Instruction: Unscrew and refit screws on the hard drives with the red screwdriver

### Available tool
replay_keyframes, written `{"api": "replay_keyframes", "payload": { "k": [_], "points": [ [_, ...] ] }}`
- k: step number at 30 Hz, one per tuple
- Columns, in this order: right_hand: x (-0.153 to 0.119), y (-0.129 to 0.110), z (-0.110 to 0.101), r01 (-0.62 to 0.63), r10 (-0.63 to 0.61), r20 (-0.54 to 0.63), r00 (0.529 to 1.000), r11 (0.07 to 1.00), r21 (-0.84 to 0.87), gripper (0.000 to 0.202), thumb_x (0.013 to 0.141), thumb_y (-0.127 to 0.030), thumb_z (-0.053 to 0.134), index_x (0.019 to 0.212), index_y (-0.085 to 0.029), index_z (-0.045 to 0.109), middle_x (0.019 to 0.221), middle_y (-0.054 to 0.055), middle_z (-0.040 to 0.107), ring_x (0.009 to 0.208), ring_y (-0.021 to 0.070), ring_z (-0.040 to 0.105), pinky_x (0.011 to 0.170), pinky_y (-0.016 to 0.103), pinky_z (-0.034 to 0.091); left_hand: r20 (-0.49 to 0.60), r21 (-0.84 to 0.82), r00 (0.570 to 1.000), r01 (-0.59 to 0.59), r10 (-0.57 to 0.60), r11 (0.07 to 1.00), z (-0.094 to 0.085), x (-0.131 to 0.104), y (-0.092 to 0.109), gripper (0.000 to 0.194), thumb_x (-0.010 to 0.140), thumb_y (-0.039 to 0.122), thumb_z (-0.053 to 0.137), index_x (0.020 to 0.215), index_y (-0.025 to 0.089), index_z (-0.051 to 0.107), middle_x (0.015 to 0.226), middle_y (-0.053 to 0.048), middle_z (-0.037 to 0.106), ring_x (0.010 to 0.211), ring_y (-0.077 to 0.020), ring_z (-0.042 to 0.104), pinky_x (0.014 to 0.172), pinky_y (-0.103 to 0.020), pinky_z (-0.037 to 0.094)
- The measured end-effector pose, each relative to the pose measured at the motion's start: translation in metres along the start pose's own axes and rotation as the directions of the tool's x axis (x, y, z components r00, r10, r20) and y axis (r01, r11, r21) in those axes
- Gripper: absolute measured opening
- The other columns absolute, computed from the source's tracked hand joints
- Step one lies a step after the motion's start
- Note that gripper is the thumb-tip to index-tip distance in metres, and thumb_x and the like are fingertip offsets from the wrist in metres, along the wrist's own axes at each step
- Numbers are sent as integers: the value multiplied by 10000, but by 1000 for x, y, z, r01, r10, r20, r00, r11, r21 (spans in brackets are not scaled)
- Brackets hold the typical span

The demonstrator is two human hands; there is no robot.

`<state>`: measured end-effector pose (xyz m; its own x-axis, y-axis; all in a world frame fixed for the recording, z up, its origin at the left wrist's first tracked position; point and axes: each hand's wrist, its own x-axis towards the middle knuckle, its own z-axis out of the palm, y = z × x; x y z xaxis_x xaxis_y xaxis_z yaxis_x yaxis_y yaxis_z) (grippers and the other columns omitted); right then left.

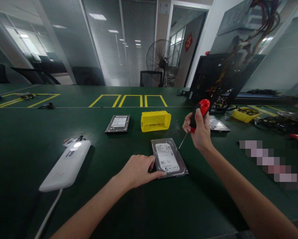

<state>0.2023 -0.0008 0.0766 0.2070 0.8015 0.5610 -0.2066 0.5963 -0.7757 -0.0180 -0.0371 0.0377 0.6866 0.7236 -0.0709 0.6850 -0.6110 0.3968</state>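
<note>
A hard drive [167, 157] with a white label lies flat on the green table in front of me. My left hand [141, 169] holds its near-left side, the thumb resting on the label's lower edge and the other fingers along the side. In my right hand [202, 132] is a screwdriver [204, 107] with a red and black handle, tilted so its thin shaft points down and left. The tip is at the drive's right edge; whether it touches a screw is too small to tell.
Beyond the drive stands a yellow bin [155, 115]. A second hard drive [117, 123] lies to its left, a third drive [219, 124] behind my right hand. A white power bank [66, 166] with a cable sits at left. An open computer case [206, 76] stands at back right.
</note>
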Motion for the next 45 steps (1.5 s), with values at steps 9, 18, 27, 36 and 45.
{"api": "replay_keyframes", "payload": {
  "k": [9, 18, 27, 36, 45],
  "points": [
    [1, 3, -5, 9, -8, -48, 999, 1000, 30, 183, 843, -381, 541, 865, -246, 420, 662, -56, 483, 443, 57, 433, 446, 205, 387, -3, -19, 1000, 1, -1, 1000, 0, 0, 1, 503, 794, 659, 382, 807, 186, 554, 774, -19, 610, 652, -163, 548, 549, -268, 355],
    [-2, -10, -1, -119, 92, 163, 982, 979, 165, 437, 825, -622, 376, 902, -221, 533, 635, -21, 436, 484, 79, 432, 502, 239, 420, 6, -3, 1000, 8, -8, 1000, -1, 0, 3, 505, 798, 653, 380, 812, 180, 557, 781, -32, 616, 658, -167, 551, 547, -266, 341],
    [1, -7, -1, -109, 107, 35, 994, 992, 57, 468, 784, -639, 448, 912, -199, 539, 680, -12, 481, 501, 85, 478, 450, 230, 398, 5, 38, 1000, 3, -3, 999, -1, 0, 1, 528, 798, 676, 340, 810, 191, 551, 787, -31, 618, 678, -183, 554, 552, -280, 347],
    [1, -9, 1, -84, 81, 36, 996, 993, 78, 410, 750, -615, 526, 763, -214, 439, 586, -55, 405, 407, 54, 354, 408, 207, 331, 12, 2, 1000, 5, -5, 1000, -1, 0, 2, 516, 798, 664, 360, 831, 188, 556, 793, -29, 613, 665, -165, 548, 557, -274, 354],
    [2, -13, -2, -137, 131, 63, 989, 986, 95, 497, 786, -700, 338, 864, -231, 483, 530, -57, 357, 392, 70, 322, 412, 223, 327, 23, 13, 1000, 2, -2, 1000, -1, 0, 2, 526, 803, 668, 338, 834, 188, 550, 800, -30, 611, 679, -171, 553, 582, -290, 373]
  ]
}}
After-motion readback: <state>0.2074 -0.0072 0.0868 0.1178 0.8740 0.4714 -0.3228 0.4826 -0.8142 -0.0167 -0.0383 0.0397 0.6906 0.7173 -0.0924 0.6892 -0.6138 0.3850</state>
